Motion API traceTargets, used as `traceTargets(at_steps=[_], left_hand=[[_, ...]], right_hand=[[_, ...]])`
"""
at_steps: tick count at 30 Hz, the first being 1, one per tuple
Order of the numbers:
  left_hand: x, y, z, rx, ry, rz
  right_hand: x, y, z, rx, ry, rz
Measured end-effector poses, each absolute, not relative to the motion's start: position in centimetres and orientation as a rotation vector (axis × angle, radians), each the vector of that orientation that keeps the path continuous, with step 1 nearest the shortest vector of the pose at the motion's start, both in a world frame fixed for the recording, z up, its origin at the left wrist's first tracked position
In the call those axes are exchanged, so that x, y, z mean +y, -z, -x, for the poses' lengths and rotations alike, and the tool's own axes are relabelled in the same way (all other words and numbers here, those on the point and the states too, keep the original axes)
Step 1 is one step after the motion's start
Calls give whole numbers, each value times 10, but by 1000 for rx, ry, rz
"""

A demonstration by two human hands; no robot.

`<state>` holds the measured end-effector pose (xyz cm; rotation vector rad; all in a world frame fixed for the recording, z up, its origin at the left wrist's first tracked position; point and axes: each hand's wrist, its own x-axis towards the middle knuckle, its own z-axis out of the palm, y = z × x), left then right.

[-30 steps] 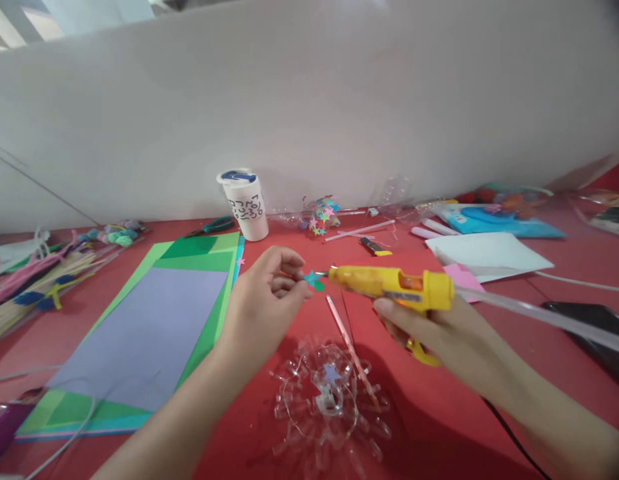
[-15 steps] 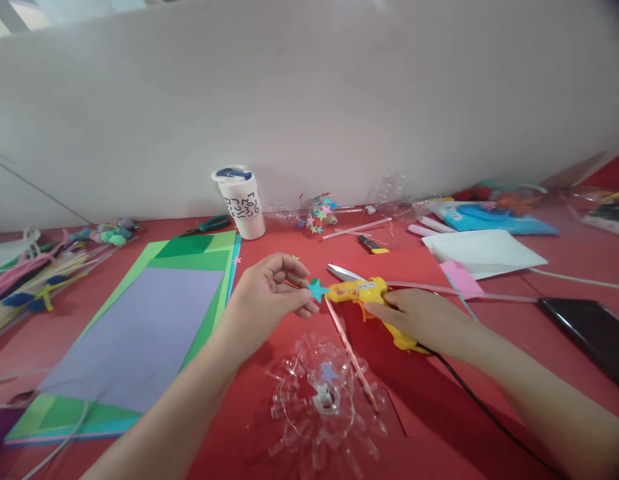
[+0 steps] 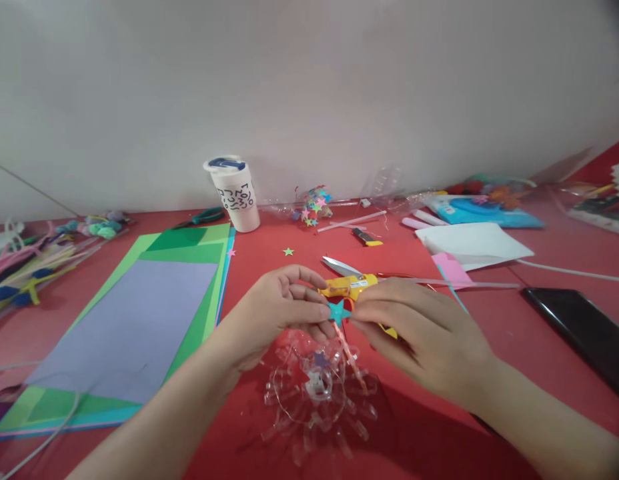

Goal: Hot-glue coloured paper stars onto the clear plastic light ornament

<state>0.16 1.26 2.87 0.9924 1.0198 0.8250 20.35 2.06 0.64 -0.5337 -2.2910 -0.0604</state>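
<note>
A small, flat turquoise five-pointed star (image 3: 339, 312) is held above the red table (image 3: 269, 247), between both hands. The left hand (image 3: 284, 305) pinches its left side. The right hand (image 3: 424, 327) has fingertips at the point directed rightward; whether they grip, I cannot tell. Nearer lies a transparent plastic ring of loops (image 3: 318, 387). The white lettered cup (image 3: 238, 200) is lidded, its content hidden.
</note>
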Motion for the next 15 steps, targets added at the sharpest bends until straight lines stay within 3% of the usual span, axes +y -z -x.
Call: traceTargets(at_steps=[5, 8, 12, 15], left_hand=[[11, -28, -1, 1005, -764, -960], [12, -31, 6, 1085, -717, -1085], [13, -36, 23, 1342, -463, -1583], [12, -35, 30, 1346, -232, -1694]], right_hand=[[22, -8, -205, -2295, 260, 488], [20, -14, -204, -2257, 112, 566], [20, -21, -202, -2051, -801, 1118], [25, -18, -197, -1694, -1591, 1222]])
